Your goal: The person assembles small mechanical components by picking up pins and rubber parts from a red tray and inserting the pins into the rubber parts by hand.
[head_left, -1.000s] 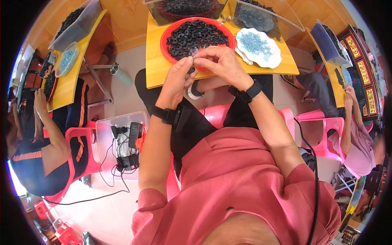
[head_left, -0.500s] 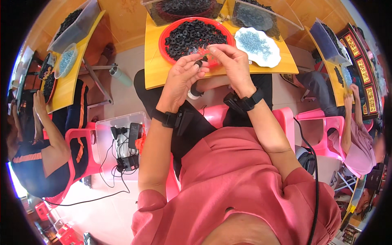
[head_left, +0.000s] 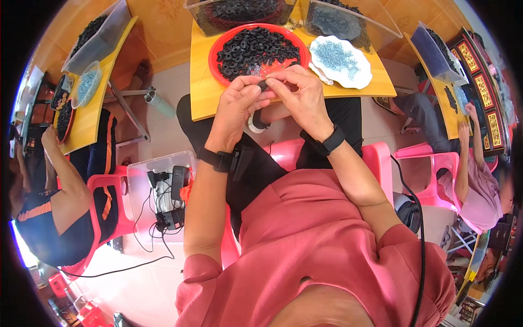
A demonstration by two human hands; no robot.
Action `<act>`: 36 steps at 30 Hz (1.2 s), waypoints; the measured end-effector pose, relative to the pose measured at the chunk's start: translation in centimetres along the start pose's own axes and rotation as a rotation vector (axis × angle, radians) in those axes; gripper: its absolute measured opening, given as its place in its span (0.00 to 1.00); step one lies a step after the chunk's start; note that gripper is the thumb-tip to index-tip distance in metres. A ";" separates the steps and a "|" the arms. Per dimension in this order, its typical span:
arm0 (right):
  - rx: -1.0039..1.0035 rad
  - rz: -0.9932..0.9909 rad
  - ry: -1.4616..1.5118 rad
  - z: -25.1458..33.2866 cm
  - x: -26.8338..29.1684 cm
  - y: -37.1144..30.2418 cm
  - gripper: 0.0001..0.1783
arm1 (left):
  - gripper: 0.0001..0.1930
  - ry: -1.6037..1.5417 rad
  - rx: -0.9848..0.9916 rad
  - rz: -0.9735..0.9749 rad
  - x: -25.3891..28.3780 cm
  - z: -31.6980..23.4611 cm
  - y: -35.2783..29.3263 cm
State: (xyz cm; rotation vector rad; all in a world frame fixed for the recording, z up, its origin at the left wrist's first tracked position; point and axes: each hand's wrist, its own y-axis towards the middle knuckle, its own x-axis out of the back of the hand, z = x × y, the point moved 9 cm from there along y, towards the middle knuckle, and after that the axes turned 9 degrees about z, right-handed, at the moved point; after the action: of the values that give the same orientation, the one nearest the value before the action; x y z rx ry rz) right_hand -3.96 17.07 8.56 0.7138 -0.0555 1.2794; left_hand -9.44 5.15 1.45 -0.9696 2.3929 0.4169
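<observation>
Between the fingertips of my left hand (head_left: 238, 105) is a small black ring-shaped part (head_left: 263, 85). The fingers of my right hand (head_left: 303, 97) are pinched against the same part from the other side; whether they hold a second, tiny piece is hidden. Both hands are raised over the table's near edge, in front of a red round tray (head_left: 213, 61) heaped with black ring-shaped parts (head_left: 253, 49). To the right of the tray stands a white scalloped plate (head_left: 364, 76) with many small pale-blue pieces (head_left: 338, 57) spread on it.
Clear plastic bins (head_left: 348, 24) of black parts stand at the back of the yellow table (head_left: 202, 103). Co-workers sit at tables to my left (head_left: 65, 201) and right (head_left: 476, 191). A clear box (head_left: 143, 177) with adapters and cables sits left of my pink chair (head_left: 376, 163).
My right hand has come down and left, so its fingertips now meet my left hand's at the black part. Before, the right hand was apart and higher.
</observation>
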 end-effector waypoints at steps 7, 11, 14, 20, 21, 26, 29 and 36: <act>0.335 0.032 -0.556 4.2 -2.0 -1.6 0.10 | 0.09 0.080 -0.003 -0.029 0.9 0.2 -0.3; 0.255 0.078 -0.494 2.9 -2.5 -1.9 0.11 | 0.10 0.117 0.010 -0.049 1.3 0.6 -0.1; 0.154 0.064 -0.292 1.3 -0.2 -0.2 0.09 | 0.10 0.048 0.001 -0.100 1.1 0.0 -0.1; -0.047 0.142 -0.538 -5.2 2.4 5.6 0.07 | 0.11 -0.028 -0.064 -0.091 2.2 -0.6 -0.1; -0.118 0.233 -0.584 -6.4 2.0 6.2 0.07 | 0.11 -0.028 -0.062 -0.088 2.3 -0.6 -0.1; -0.172 0.429 -0.653 -8.3 -1.3 8.2 0.07 | 0.11 -0.063 -0.078 -0.098 3.0 -0.6 -0.1; -0.080 0.428 -0.691 -7.5 -2.6 8.8 0.08 | 0.11 -0.087 -0.082 -0.100 3.1 -0.7 -0.1; -0.010 0.502 -0.748 -7.3 -3.3 9.0 0.07 | 0.13 -0.088 -0.086 -0.101 2.9 -1.1 -0.2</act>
State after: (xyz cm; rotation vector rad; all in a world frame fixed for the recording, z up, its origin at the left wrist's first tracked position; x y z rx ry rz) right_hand -15.42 18.93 5.55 1.1861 -0.8947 1.4100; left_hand -11.42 2.94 0.69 -1.0821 2.2530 0.5171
